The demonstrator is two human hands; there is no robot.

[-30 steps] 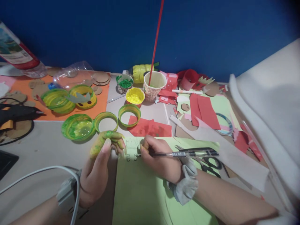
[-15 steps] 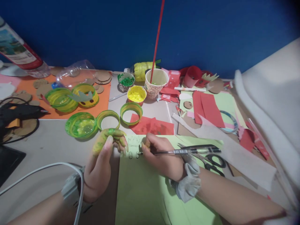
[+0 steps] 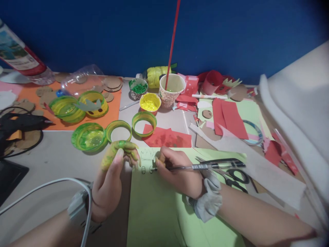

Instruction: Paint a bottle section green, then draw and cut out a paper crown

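Note:
My right hand (image 3: 180,169) grips a pen (image 3: 199,166), its tip on a sheet of light green paper (image 3: 151,206). Small black drawings (image 3: 147,156) show near the sheet's top left corner: a zigzag crown shape with two little ovals below it. Beside that corner is my left hand (image 3: 113,171), smeared with yellow and green paint, fingers loosely curled and apart, holding nothing. Just behind it stand two green-yellow painted rings (image 3: 118,132) and a painted plastic bottle base (image 3: 88,138). Scissors (image 3: 232,178) lie partly under the pen and right wrist.
Behind the sheet stand a green paint cup (image 3: 138,88), a yellow paint cup (image 3: 150,103) and a paper cup (image 3: 171,92) with a red stick. A glue gun (image 3: 23,121) lies at left. Red paper strips (image 3: 228,118) and a white strip (image 3: 272,178) lie at right. A cable crosses my left wrist.
Both hands hold nearly the same pose, with the pen tip still at the right oval. The view has shifted very slightly.

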